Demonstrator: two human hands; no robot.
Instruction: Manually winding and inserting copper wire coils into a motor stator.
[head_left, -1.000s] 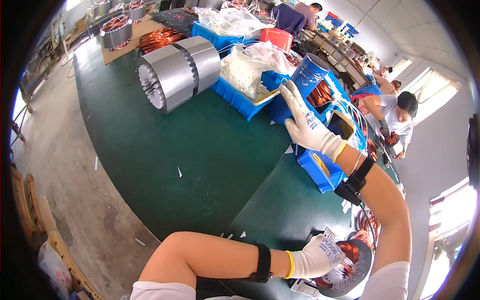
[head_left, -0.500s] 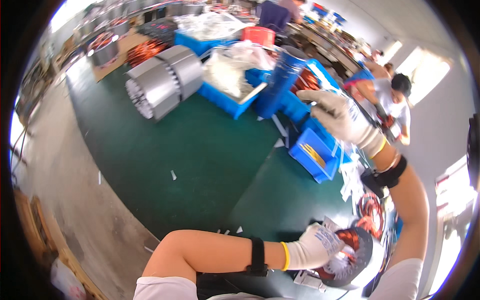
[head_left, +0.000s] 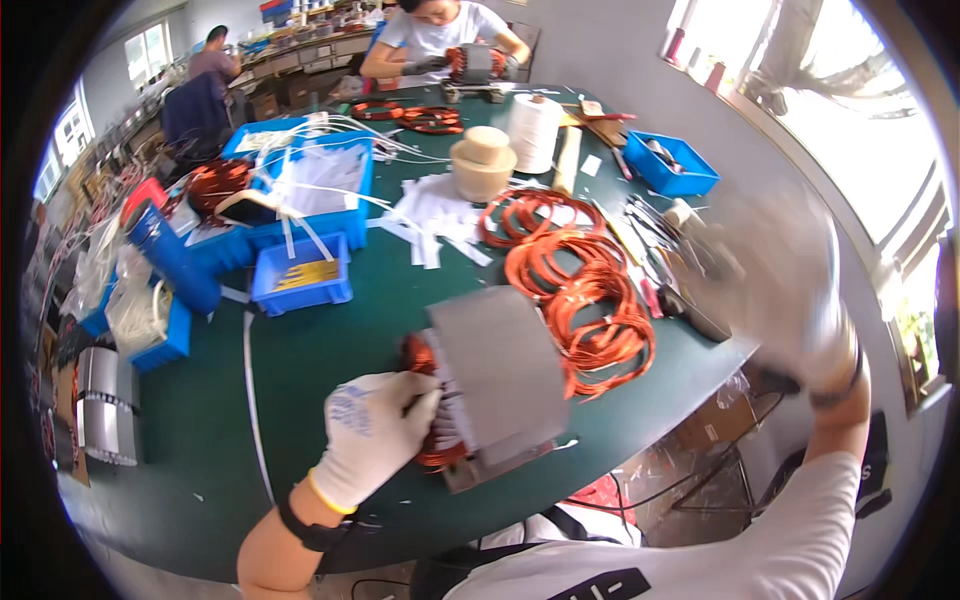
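A grey motor stator (head_left: pixel 505 370) with copper windings (head_left: pixel 440 455) at its left end lies on a base at the near side of the green table. My left hand (head_left: pixel 375 430), in a white glove, is at that end, its fingers bent and closed against the stator's edge by the windings. Its fingertips are partly hidden there. My right hand (head_left: pixel 770 275), also gloved, is raised at the right over the table edge and the hand tools (head_left: pixel 655 240). Motion smears its fingers, so I cannot make out their pose or anything in them.
Copper wire coils (head_left: pixel 590 300) lie right of the stator. Behind stand a white thread spool (head_left: pixel 535 133), tape rolls (head_left: pixel 483 165) and paper strips (head_left: pixel 430 215). Blue bins (head_left: pixel 303 280) fill the left; another blue bin (head_left: pixel 670 165) is far right. Across the table a co-worker (head_left: pixel 450 40) handles another stator.
The view has swung to the right. My right hand has left the blue bins and moved over to the tools at the right. My left hand stays at the stator.
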